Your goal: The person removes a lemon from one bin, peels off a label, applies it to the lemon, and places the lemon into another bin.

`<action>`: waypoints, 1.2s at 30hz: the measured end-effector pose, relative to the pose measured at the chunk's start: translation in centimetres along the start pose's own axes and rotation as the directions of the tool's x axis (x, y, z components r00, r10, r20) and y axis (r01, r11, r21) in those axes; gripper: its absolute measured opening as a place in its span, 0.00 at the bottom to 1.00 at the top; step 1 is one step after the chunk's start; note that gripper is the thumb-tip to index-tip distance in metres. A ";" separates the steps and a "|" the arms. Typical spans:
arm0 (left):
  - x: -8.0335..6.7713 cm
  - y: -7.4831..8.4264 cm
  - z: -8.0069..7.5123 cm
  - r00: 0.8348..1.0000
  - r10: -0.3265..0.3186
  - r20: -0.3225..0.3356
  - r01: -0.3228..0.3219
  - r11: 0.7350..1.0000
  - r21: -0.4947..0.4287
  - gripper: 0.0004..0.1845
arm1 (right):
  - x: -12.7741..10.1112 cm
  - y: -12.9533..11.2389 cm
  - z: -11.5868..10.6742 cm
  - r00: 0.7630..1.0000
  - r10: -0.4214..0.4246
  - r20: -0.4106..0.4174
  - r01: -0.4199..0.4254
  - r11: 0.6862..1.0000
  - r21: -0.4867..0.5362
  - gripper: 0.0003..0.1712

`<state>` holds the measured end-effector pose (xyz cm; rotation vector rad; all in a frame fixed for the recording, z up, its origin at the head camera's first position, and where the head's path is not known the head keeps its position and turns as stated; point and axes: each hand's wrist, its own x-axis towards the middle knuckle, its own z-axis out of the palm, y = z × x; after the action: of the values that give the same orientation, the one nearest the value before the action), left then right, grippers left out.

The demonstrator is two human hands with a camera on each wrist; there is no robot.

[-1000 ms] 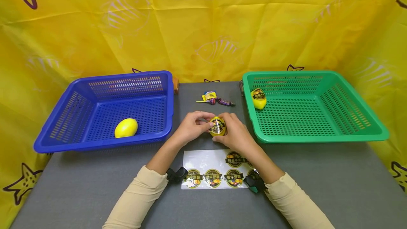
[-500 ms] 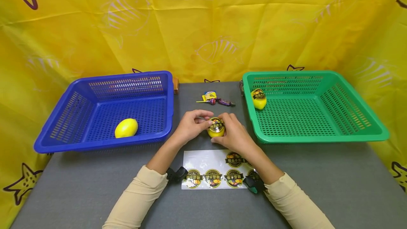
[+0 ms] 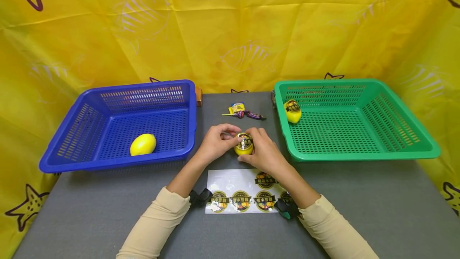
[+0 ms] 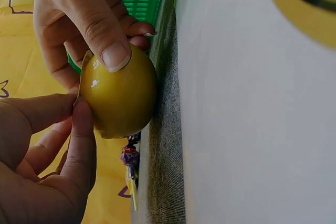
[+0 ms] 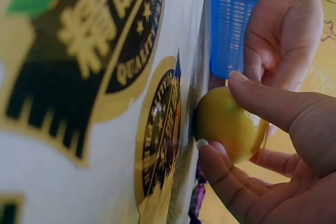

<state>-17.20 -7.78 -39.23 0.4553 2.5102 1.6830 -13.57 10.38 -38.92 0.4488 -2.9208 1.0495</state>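
Above the grey table (image 3: 108,211), between the two baskets, both hands hold one yellow lemon (image 3: 244,144) with a round black-and-gold sticker on top. My left hand (image 3: 227,139) touches its left side, with fingertips (image 4: 79,114) at the sticker's lifted edge. My right hand (image 3: 254,144) curls round the right side, its thumb (image 4: 107,45) pressing on the lemon (image 4: 121,98). In the right wrist view the lemon (image 5: 228,124) sits between the right hand's thumb and fingers. A glossy sticker sheet (image 3: 230,181) with several round labels lies flat just below the hands.
A blue basket (image 3: 118,91) on the left holds a plain lemon (image 3: 143,144). A green basket (image 3: 359,87) on the right holds a labelled lemon (image 3: 292,111). Wrapped candies (image 3: 244,112) lie at the back between the baskets. A yellow patterned curtain surrounds the table.
The lemon has turned slightly between the hands and sits a little higher. Both hands keep their hold in the same place.
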 end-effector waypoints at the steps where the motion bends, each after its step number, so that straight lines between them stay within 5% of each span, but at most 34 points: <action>1: 0.0 0.0 0.0 1.000 -0.002 0.001 0.002 1.000 0.004 0.13 | 0.0 0.0 0.0 1.000 0.000 0.000 0.000 1.000 0.001 0.41; 7: -0.1 0.1 0.0 1.000 -0.025 0.016 0.025 0.999 0.037 0.16 | 0.0 0.0 0.0 1.000 0.004 0.004 -0.004 1.000 0.006 0.40; 11: -0.3 0.1 -0.3 0.992 -0.072 0.101 0.065 0.995 0.073 0.19 | 0.2 0.0 -0.1 1.000 0.016 0.008 -0.016 1.000 0.016 0.39; 16: -0.3 -0.3 -0.8 0.954 -0.128 0.271 0.136 0.991 -0.012 0.24 | 0.3 0.4 -0.3 0.999 0.009 0.046 -0.012 0.998 0.069 0.38; 21: -0.4 -0.5 -1.0 0.918 -0.161 0.362 0.220 0.967 -0.127 0.28 | 0.5 1.0 -0.9 0.992 -0.054 0.116 0.022 0.964 0.267 0.28; 30: -0.3 -0.7 -1.0 0.916 -0.156 0.369 0.218 0.967 -0.133 0.31 | 0.9 1.5 -0.8 0.970 0.082 0.228 -0.173 0.893 0.414 0.27; 36: -0.3 -0.6 -0.9 0.923 -0.150 0.355 0.201 0.973 -0.111 0.29 | 1.1 1.6 -0.7 0.967 0.095 0.238 -0.195 0.875 0.444 0.22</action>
<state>-17.29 -8.89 -39.50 0.4508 2.0962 1.5500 -15.07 11.71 -39.24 0.3616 -2.8910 1.8498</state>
